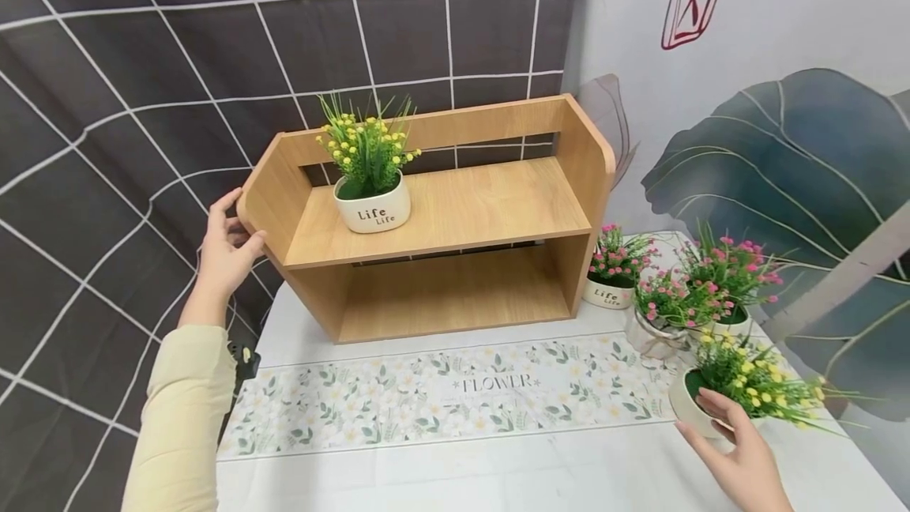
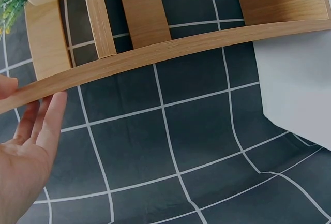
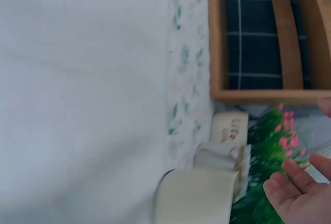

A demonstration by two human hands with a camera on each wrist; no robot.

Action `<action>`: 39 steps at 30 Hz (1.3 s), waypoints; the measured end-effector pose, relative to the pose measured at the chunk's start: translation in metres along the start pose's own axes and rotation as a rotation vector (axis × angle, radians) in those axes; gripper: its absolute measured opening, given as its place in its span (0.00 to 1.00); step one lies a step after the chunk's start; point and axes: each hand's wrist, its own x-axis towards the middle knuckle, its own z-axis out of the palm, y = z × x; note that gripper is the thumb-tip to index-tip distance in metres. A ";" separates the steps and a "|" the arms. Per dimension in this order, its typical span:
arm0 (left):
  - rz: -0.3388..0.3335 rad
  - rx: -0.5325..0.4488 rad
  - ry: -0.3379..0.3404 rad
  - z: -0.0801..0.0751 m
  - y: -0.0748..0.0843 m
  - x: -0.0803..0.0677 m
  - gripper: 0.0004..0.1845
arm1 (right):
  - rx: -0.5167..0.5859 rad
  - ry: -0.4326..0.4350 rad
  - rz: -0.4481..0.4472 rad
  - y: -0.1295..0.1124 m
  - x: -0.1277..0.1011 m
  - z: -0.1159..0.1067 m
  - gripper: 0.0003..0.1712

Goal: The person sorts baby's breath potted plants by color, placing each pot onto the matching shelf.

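**Front right: open hand at yellow-flower pot; far left: shelf steadied**

Nearest the camera, at the front right of the white table (image 1: 498, 472), the right hand (image 1: 739, 457) is seen with fingers straight and spread, fingertips at the rim of the yellow-flower pot (image 1: 693, 405); nothing is gripped yet. From the right wrist view the palm (image 3: 300, 195) is shown open beside that pot (image 3: 194, 198), slightly blurred, so actual contact cannot be confirmed.

The pot is judged light but likely ceramic, so breakable if dropped; the glazed wall is probably smooth and a bit slippery. The foliage looks artificial, springy and no good as a handle. A hold is best taken around the pot body below the rim, thumb on one side and fingers on the other, kept upright.

Just behind it, three pink-flower pots (image 1: 668, 314) are clustered closely; sprays may be brushed. A floral runner (image 1: 441, 397) is laid across the middle of the table.

Further back, the wooden shelf (image 1: 441, 212) is stood on the table, with another yellow-flower pot (image 1: 372, 204) on its upper board. At the far left, the left hand (image 1: 226, 247) is rested on the shelf's side panel, fingers relaxed and lightly bent over its edge; in the left wrist view straight fingers (image 2: 49, 118) are seen against that edge (image 2: 170, 48).
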 end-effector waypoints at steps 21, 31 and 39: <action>0.000 -0.015 -0.010 0.000 -0.002 -0.001 0.37 | 0.041 0.003 0.383 0.052 0.012 -0.028 0.31; -0.020 -0.038 -0.002 -0.003 -0.001 0.000 0.38 | 0.089 -0.133 0.420 0.095 0.030 -0.036 0.58; -0.027 -0.044 -0.014 -0.004 -0.002 0.001 0.38 | 0.119 -0.264 0.313 0.093 0.042 -0.047 0.60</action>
